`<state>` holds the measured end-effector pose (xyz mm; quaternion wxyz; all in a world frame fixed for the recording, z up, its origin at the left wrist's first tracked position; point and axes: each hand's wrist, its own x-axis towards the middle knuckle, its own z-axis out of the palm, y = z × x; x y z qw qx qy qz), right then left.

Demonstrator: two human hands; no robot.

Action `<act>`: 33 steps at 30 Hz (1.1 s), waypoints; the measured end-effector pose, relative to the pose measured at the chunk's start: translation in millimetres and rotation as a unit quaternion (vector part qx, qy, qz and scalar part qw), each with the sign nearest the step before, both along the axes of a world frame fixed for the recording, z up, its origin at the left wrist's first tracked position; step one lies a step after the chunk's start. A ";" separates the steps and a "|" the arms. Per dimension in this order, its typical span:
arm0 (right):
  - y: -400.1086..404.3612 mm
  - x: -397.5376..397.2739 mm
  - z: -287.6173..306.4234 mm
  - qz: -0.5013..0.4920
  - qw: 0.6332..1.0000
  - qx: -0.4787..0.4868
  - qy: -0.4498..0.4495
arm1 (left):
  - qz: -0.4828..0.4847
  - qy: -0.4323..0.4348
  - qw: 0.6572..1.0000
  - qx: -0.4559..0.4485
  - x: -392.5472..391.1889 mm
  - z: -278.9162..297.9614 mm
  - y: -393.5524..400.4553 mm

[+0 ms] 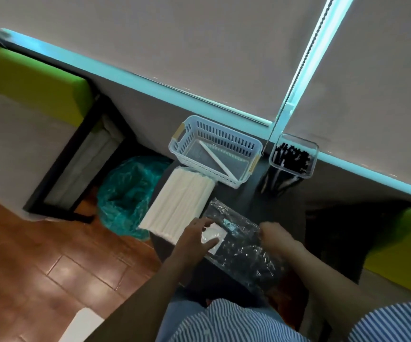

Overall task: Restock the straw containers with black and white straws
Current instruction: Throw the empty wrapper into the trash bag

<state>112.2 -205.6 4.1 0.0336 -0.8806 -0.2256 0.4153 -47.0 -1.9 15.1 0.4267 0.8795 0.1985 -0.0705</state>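
Note:
A clear plastic pack of black straws [243,245] lies on the small dark table [246,193], with a white label on its left end. My left hand [194,238] rests on that label end, fingers and thumb spread over it. My right hand [271,230] is at the pack's right edge, fingers curled down against the plastic; the grip itself is hidden. A bundle of white straws [179,203] lies to the left of the pack. Behind it stands a white slotted basket [214,149] holding one white straw [218,160]. A clear tub [290,164] at the right holds black straws.
A bin lined with a teal bag [128,193] stands on the wooden floor left of the table. Green-backed seats [34,80] flank the table on both sides. A blind chain [298,70] hangs down near the tub.

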 end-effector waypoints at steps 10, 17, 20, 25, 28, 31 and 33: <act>27.4 36.5 86.6 0.079 0.996 0.032 -0.025 | 0.084 -0.038 0.995 0.030 19.5 13.6 -1.3; 41.3 39.4 168.7 0.069 0.987 0.141 -0.029 | 0.341 -0.043 0.937 -0.067 27.3 34.7 -1.7; 42.2 37.2 178.5 -0.013 0.972 0.236 0.008 | 0.402 -0.040 0.903 -0.147 30.1 43.3 2.9; 44.6 27.9 172.1 -0.110 0.931 0.330 0.111 | 0.401 -0.061 0.798 -0.446 26.4 61.7 19.2; 42.6 21.2 162.7 -0.135 0.908 0.345 0.198 | 0.334 -0.090 0.836 -0.426 19.3 68.7 29.0; 46.0 15.8 154.1 -0.173 0.870 0.366 0.283 | 0.291 -0.103 0.871 -0.383 7.7 71.4 37.3; 53.3 10.1 148.9 -0.200 0.847 0.369 0.327 | 0.253 -0.089 0.890 -0.369 -1.1 73.0 39.7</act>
